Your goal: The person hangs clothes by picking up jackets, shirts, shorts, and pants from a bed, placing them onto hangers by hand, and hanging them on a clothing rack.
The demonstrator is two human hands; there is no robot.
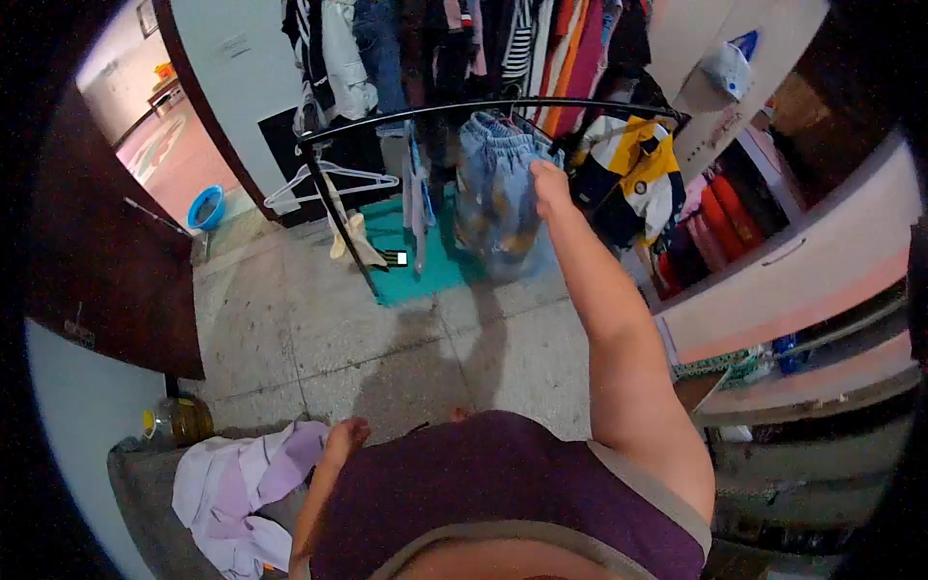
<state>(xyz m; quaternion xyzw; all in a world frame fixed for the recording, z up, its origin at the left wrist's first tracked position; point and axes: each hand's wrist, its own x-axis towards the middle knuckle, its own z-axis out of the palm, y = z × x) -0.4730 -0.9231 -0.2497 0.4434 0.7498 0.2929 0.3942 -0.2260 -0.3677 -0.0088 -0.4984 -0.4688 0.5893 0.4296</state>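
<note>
A light-blue denim garment with a gathered elastic waist (493, 184) hangs from the black rail of a clothes rack (425, 109). My right arm is stretched far forward, and my right hand (550, 188) is closed on the garment's right edge near the waist. The fingertips are partly hidden. Low at my left side, my left hand (348, 437) hangs with its fingers loosely apart and nothing visible in it. Closest to that hand lies a pale lilac cloth (242, 483). Right of the denim hangs a yellow, white and navy jacket (638, 174).
White hangers (333, 184) hang at the rack's left end, above a teal mat (435, 280). More clothes (570, 58) hang behind. At right stands a cabinet (764, 280) with folded clothes. A brown door (106, 222), blue basin (206, 208) and yellow-capped bottle (184, 422) are at left.
</note>
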